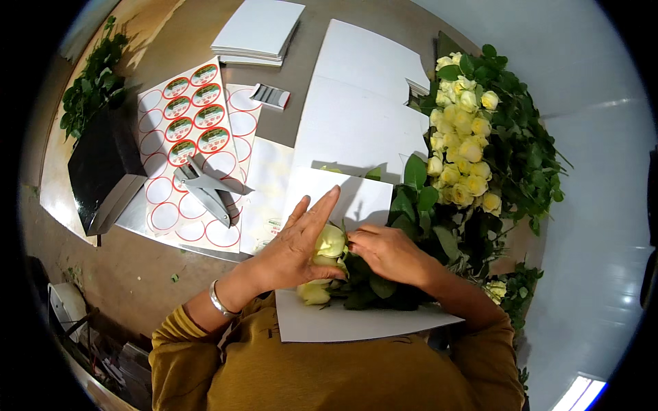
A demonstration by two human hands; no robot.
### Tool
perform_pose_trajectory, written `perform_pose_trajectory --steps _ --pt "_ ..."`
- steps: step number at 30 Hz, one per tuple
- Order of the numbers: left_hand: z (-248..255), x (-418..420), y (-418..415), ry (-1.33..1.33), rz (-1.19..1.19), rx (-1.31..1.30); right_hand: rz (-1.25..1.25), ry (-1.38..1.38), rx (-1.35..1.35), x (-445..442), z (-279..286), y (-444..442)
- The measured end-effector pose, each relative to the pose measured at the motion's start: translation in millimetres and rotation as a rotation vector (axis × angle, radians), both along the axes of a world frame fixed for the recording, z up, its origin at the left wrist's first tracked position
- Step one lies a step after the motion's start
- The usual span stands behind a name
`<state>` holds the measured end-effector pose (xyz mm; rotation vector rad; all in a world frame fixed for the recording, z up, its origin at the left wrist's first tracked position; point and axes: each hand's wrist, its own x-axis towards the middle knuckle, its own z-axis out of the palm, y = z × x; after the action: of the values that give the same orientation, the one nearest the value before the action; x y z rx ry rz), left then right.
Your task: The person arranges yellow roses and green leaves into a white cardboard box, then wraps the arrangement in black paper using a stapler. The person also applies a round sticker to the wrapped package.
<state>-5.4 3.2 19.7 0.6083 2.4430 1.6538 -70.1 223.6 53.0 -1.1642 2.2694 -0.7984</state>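
Observation:
My left hand (303, 244) lies flat beside a pale yellow rose (330, 240), its fingers straight and the thumb spread below the bloom. From the other side, the pinched fingertips of my right hand (383, 251) meet the base of this rose; exactly what they grip there is hidden. More yellow blooms (313, 293) and dark green leaves (383, 285) lie just under my hands. They rest on a white sheet of card (370, 323) close to my body. Another white card (342, 190) stands just beyond the flowers, with leaf tips showing behind it.
A heap of yellow roses (462, 149) lies at the right by the wall. To the left are sticker sheets (205, 118), a grey stapler (205, 190) and a black box (105, 164). Farther back sit a staples pack (271, 96) and stacked white cards (259, 25).

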Motion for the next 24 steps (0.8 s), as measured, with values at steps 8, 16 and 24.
perform_pose_trajectory --steps 8,16,24 --pt "11.1 -6.6 -3.8 -0.054 -0.102 -0.101 -0.162 0.218 0.042 -16.3 32.8 22.1" --pt "12.8 -6.6 -1.2 -0.055 -0.061 -0.086 -0.742 0.671 0.476 -136.7 44.0 136.5" --pt "10.8 -2.8 7.1 -0.052 0.020 -0.132 -1.029 0.335 -0.046 -127.5 111.5 176.2"
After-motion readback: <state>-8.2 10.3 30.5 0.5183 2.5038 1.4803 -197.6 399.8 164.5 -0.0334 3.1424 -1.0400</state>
